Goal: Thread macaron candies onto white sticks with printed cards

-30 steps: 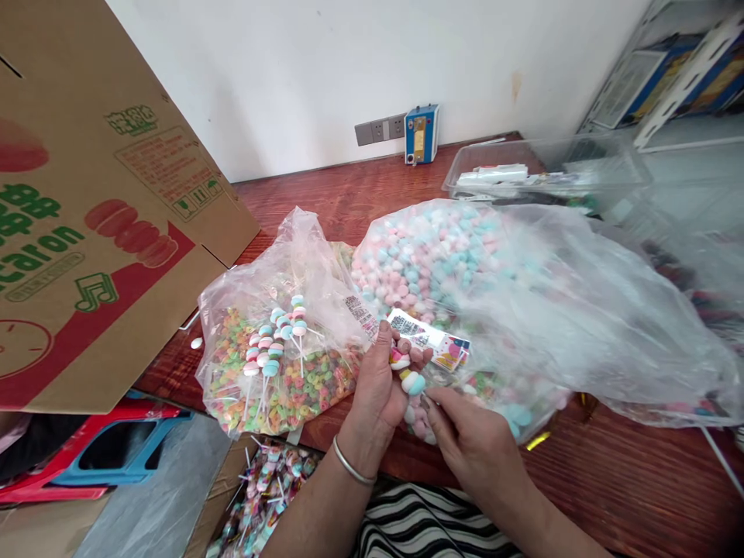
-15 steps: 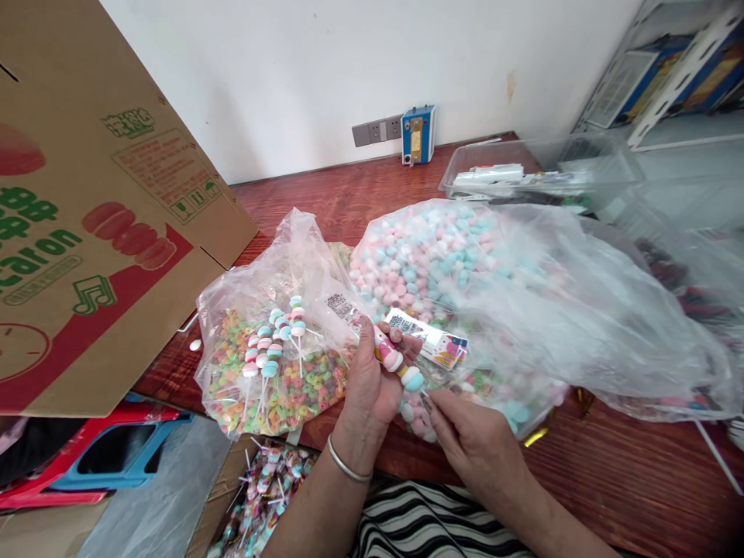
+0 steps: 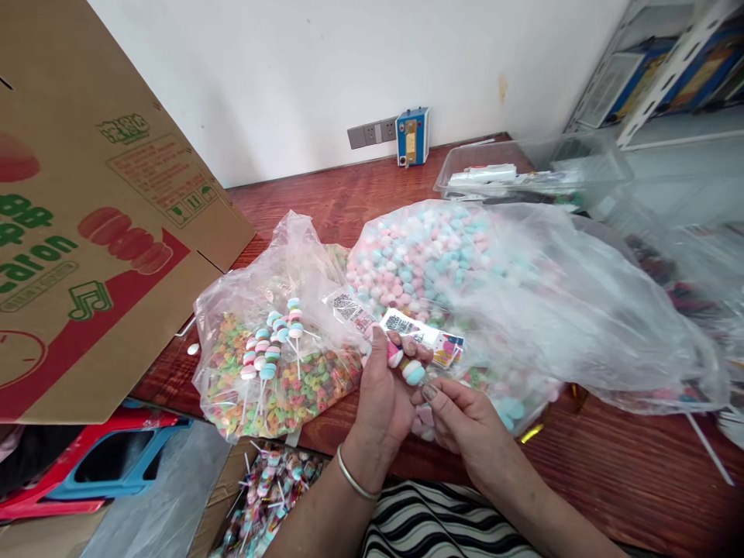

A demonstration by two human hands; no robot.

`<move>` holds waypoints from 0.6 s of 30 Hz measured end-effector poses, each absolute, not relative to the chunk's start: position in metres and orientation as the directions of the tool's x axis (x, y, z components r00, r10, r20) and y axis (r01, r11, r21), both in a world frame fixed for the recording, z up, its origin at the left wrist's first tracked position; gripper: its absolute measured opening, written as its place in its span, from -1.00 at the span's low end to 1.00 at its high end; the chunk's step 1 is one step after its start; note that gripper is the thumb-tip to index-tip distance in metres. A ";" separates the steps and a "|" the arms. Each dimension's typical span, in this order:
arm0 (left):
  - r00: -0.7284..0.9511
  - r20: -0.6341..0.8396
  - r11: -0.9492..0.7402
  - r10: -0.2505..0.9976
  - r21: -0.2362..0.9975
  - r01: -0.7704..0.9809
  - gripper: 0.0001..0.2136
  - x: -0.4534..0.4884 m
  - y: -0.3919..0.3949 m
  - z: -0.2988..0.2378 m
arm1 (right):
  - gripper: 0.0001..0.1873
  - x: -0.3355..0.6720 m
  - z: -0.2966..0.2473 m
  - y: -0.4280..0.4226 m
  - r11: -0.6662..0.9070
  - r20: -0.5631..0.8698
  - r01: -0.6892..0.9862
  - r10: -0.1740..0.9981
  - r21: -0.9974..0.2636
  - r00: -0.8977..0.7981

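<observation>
My left hand (image 3: 387,387) is closed around a macaron-shaped candy lollipop (image 3: 413,373) in a printed clear wrapper (image 3: 352,308). The candy's blue and white end points toward my right hand (image 3: 459,415), whose thumb and fingers pinch the wrapper's open end at the stick. The stick itself is mostly hidden by my fingers. Just beyond the left fingers lies a stack of printed wrappers (image 3: 424,335). Several unwrapped lollipops (image 3: 267,353) rest on a clear bag of colourful ring candy (image 3: 314,387) to the left.
A large clear bag of pink and blue candies (image 3: 430,248) lies behind my hands. Below the table edge, a carton holds wrapped lollipops (image 3: 273,496). A big cardboard box (image 3: 116,232) stands left. At the back are a blue device (image 3: 412,138) and a clear plastic tray (image 3: 535,159).
My right hand has moved in closer to my left, its fingers now gathered at the candy's lower end. The left fingers have curled further over the lollipop. The view has shifted slightly.
</observation>
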State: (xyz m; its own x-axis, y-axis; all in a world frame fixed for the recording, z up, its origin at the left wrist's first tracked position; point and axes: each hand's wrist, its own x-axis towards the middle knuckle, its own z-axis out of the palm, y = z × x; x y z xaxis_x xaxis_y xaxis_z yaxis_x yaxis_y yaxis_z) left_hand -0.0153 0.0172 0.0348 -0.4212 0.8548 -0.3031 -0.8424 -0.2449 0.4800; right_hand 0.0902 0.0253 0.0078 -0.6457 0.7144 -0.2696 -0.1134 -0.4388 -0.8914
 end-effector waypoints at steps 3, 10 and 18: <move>-0.435 -0.284 -0.238 0.854 0.531 -0.814 -0.74 -0.012 0.017 0.031 | -0.56 0.090 0.007 0.028 -0.383 -0.247 -0.087 0.736 -0.920 -0.630; -0.474 -0.295 -0.284 0.830 0.509 -0.813 -0.81 -0.048 0.025 0.040 | -0.56 0.100 0.007 0.031 -0.389 -0.248 -0.041 0.661 -0.920 -0.708; -0.367 -0.379 -0.243 0.849 0.336 -0.910 -0.74 -0.050 0.025 0.052 | -0.61 0.102 0.018 0.030 -0.698 -0.412 -0.137 0.556 -0.703 -0.722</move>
